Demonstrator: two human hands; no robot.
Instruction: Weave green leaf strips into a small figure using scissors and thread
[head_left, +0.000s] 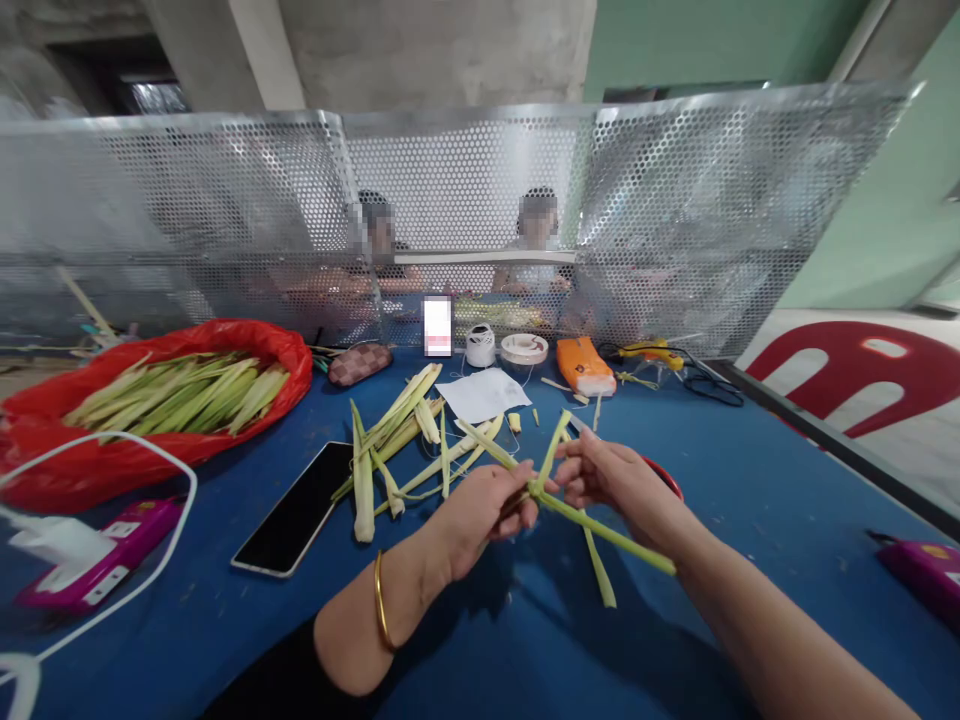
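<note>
Above the blue table [787,500], my left hand [484,510] and my right hand [607,475] meet on crossed pale green leaf strips [592,525]. The left fingers pinch the crossing point, with a gold bangle on that wrist. The right fingers are closed on a strip that sticks up between the hands. Other strip ends trail down to the right, below my right forearm. A loose pile of leaf strips [397,440] lies on the table just beyond my left hand.
A red plastic bag [90,450] of leaf strips sits far left. A black phone [296,510] lies near the pile; a pink device [105,560] with a white cable is at the left edge. An orange box [585,365], tape rolls and paper stand before the perforated metal screen [675,220]; two people sit behind it.
</note>
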